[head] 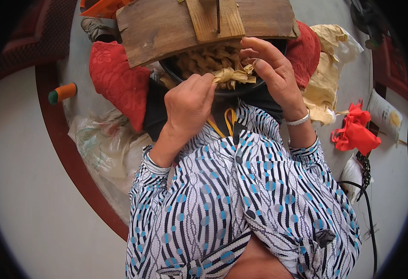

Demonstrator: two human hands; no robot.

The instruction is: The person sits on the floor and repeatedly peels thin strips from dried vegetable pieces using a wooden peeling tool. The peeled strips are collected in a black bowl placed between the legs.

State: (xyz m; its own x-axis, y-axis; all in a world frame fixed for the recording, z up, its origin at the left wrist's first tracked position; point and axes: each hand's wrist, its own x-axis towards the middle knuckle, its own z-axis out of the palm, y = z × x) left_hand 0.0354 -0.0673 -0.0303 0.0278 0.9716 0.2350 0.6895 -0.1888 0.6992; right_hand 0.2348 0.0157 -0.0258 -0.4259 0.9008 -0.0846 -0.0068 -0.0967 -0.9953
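A knotted bundle of pale, dried plant strips [230, 75] is pinched at its left end in my left hand [191, 101]. My right hand [275, 71] is raised at the bundle's right end, fingers apart and curved; whether the thumb touches the strips is not clear. Under both hands sits a dark round basin [232, 92] with many similar tan pieces [204, 59] in it. Across the basin's far side lies a wooden board [158, 31] with a lighter wooden strip [216, 19] on it, and a thin dark upright piece stands there.
Red cloths [118, 80] cover both knees. An orange and green spool [63, 93] stands at left, above a crumpled clear plastic bag [101, 136]. At right are crumpled tan paper [322, 76], a red fabric bag [355, 130], a white packet [384, 115] and a black cable [370, 216].
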